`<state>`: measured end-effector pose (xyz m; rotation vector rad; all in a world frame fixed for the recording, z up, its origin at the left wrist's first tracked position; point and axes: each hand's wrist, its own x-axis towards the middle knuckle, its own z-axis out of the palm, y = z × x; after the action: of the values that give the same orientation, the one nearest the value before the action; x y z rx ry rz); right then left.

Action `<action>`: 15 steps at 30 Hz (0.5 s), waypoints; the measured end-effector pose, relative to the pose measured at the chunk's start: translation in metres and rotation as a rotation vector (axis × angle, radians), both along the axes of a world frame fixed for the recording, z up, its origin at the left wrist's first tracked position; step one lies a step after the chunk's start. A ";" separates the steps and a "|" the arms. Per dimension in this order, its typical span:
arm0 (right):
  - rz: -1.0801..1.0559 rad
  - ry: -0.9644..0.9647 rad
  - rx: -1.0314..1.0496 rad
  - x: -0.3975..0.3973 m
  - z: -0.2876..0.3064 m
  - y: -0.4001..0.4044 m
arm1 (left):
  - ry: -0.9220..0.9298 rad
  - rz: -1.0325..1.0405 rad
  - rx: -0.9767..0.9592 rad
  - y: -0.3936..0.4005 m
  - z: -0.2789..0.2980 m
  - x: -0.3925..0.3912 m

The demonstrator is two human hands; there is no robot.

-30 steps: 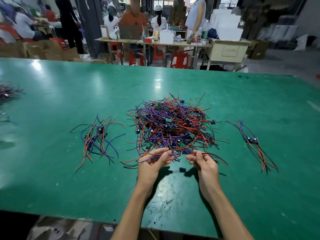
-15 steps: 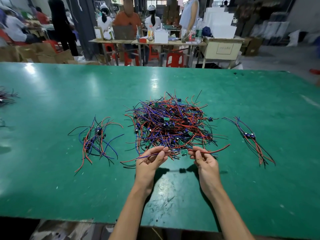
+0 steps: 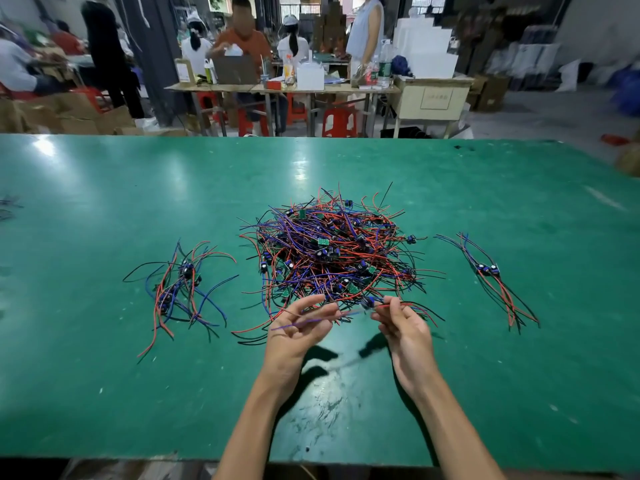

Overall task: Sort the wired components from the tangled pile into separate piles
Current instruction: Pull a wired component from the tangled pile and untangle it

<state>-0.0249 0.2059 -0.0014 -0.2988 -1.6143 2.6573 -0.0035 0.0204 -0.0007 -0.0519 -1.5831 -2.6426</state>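
A big tangled pile (image 3: 332,251) of small circuit boards with red, blue and black wires lies at the middle of the green table (image 3: 104,202). A sorted pile (image 3: 180,289) lies to its left, a smaller one (image 3: 488,275) to its right. Just in front of the tangle, one wired component (image 3: 367,302) is stretched between my hands above the table. My left hand (image 3: 298,327) pinches its blue and purple wires. My right hand (image 3: 401,323) pinches its red and black wires beside the small board.
A few more wires (image 3: 7,206) lie at the table's far left edge. Beyond the table, people sit and stand at a cluttered workbench (image 3: 284,88) with red stools and cardboard boxes. The table's near edge runs just below my forearms.
The component has come free of the pile's front edge and sits a little higher between my hands. Its board has shifted right, close to my right fingers.
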 end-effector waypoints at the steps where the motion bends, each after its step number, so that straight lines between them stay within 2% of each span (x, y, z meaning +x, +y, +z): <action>1: 0.026 -0.011 -0.063 -0.002 0.003 0.004 | 0.028 -0.025 -0.067 0.001 -0.001 0.001; 3: 0.115 -0.009 -0.115 -0.005 0.010 0.014 | 0.032 -0.043 -0.174 0.006 -0.001 -0.001; 4: 0.180 0.013 -0.057 -0.006 0.015 0.019 | 0.006 -0.065 -0.191 0.009 0.001 -0.002; 7: 0.412 0.138 0.403 -0.007 0.029 0.024 | -0.181 -0.273 -0.134 0.011 0.011 -0.007; 9: 0.479 0.199 0.555 -0.007 0.032 0.017 | -0.221 -0.391 -0.106 0.009 0.015 -0.011; 12: 0.390 0.248 0.669 -0.009 0.028 0.006 | -0.143 -0.474 -0.193 0.008 0.017 -0.012; 15: 0.245 0.248 0.789 -0.011 0.022 0.001 | -0.137 -0.457 -0.241 0.012 0.018 -0.011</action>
<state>-0.0359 0.2073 0.0208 0.2515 -2.5193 1.8401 -0.0150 0.0328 0.0170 -0.2818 -2.1561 -2.8019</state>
